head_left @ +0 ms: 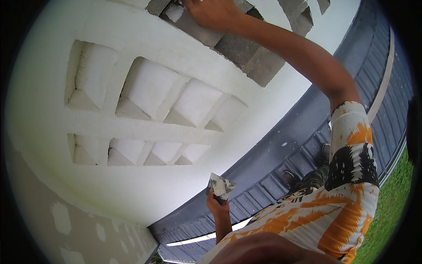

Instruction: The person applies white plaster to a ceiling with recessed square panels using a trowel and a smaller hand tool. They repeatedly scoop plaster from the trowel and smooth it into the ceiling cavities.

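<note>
My left hand [218,206] is closed around the lower part of a small square-edged plate [221,187], which has white filler smeared on its face. It is held low in front of the white wall [184,193]. My right arm stretches up to the wall's grey recesses [239,50]. There my right hand [213,14] is bent at the fingers, close to a white patch of filler [174,13] on the grey surface. The upper edge of the picture cuts off its fingertips, so whatever they pinch cannot be made out.
Rows of white-coated recesses [151,86] run along the wall, beside a grey patched surface [61,218] at lower left. I stand with my shoes [289,177] on dark ribbed metal sheeting [259,193]. A pale strip [382,83] crosses the sheeting; grass [389,207] lies beyond its edge.
</note>
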Tool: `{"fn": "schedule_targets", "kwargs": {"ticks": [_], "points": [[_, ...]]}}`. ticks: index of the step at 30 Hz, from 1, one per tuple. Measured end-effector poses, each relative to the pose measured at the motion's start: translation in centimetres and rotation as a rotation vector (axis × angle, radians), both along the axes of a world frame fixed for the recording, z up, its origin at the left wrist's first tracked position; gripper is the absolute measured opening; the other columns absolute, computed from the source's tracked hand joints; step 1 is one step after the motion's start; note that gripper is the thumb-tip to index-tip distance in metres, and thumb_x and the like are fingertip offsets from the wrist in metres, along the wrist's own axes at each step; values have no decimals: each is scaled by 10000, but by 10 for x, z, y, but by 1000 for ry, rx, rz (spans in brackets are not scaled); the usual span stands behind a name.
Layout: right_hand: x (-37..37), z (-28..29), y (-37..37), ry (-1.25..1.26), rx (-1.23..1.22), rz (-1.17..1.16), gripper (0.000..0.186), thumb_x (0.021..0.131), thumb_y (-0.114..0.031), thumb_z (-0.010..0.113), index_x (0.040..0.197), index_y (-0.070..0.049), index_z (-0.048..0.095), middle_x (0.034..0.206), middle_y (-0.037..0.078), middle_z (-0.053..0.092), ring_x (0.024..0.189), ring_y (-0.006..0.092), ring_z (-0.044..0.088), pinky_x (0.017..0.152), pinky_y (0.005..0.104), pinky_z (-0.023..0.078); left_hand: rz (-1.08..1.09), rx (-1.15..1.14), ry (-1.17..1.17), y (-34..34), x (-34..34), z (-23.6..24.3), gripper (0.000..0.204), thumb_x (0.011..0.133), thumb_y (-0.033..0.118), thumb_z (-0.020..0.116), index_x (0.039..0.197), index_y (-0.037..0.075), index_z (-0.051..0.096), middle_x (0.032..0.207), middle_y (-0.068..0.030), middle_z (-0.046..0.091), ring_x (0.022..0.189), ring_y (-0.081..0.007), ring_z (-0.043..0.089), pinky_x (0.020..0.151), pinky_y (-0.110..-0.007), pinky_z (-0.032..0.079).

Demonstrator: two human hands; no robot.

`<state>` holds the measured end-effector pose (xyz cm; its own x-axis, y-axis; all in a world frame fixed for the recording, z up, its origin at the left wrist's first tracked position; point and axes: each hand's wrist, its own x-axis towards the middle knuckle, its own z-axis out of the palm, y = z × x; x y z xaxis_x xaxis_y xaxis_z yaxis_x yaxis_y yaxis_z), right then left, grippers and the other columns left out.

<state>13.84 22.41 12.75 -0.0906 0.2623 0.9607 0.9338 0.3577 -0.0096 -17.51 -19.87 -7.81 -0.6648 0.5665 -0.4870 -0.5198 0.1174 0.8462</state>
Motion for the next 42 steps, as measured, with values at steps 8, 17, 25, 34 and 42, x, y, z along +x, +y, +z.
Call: {"fn": "schedule_targets", "kwargs": {"ticks": [8, 17, 25, 34, 42], "points": [[-3, 2, -13, -90, -43, 130, 195, 845, -129, 502, 913, 22, 604, 725, 140, 671, 583, 270, 667, 481, 406, 518, 36, -55, -13, 3, 3, -8, 311, 933, 161, 491, 1188, -6, 553, 1120, -117, 645, 1023, -278, 658, 844, -422, 553], [0, 4, -11, -183, 28, 162, 191, 831, -140, 524, 873, 21, 616, 717, 159, 670, 573, 268, 667, 458, 407, 506, -5, -16, -18, -2, -9, -18, 314, 934, 158, 490, 1191, -13, 547, 1122, -121, 642, 1016, -275, 658, 840, -412, 553], [-4, 3, -7, -285, -124, 172, 243, 795, -115, 578, 1025, -71, 641, 887, 119, 696, 707, 284, 700, 535, 392, 543, -7, -24, -22, -1, -2, -13, 315, 937, 162, 497, 1195, -11, 543, 1118, -119, 641, 1017, -273, 656, 838, -409, 550], [-5, -5, 11, -198, 121, 210, 331, 849, -87, 543, 1174, -75, 608, 905, 115, 675, 680, 238, 697, 504, 344, 548, 0, -26, -11, 3, 0, -12, 302, 942, 162, 492, 1190, -3, 546, 1138, -112, 636, 1034, -270, 647, 850, -409, 539], [-7, -3, 11, -216, 130, 186, 265, 841, -84, 550, 1097, -46, 605, 835, 109, 673, 626, 237, 689, 471, 336, 537, -13, -58, -4, 4, 0, -19, 256, 928, 242, 509, 1103, 87, 612, 974, -24, 676, 803, -189, 669, 563, -301, 472]]}}
